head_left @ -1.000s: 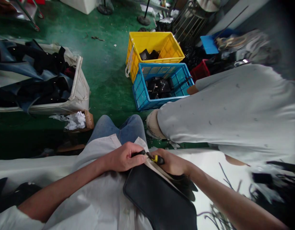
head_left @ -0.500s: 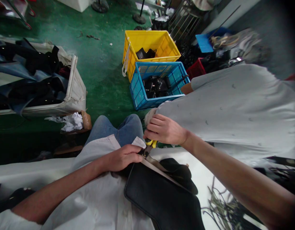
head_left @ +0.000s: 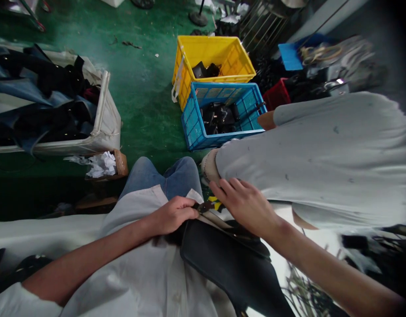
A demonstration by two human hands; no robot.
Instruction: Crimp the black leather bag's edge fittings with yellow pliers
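Note:
A black bag (head_left: 229, 264) with a flap lies across my lap and the white table edge, its pale inner edge turned up. My left hand (head_left: 174, 215) pinches the bag's upper corner between thumb and fingers. Just to its right is a pair of pliers (head_left: 205, 206) with yellow and black handles, its dark jaws at that corner beside my left fingertips. My right hand (head_left: 244, 204) is closed over the handles, which partly disappear beneath the fingers. What exactly lies between the jaws is too small to make out.
A co-worker's light grey clothing (head_left: 338, 149) is close on the right. Ahead stand a blue crate (head_left: 224, 140) and a yellow crate (head_left: 219, 44) holding black items. A white bin (head_left: 105, 114) of dark material stands left, beside a small box (head_left: 121, 163) with paper. Cords (head_left: 301, 286) lie lower right.
My right hand has shifted right and lower, and the pliers have swung from steeply upright to lying nearly level. My left hand keeps its pinch on the bag's corner.

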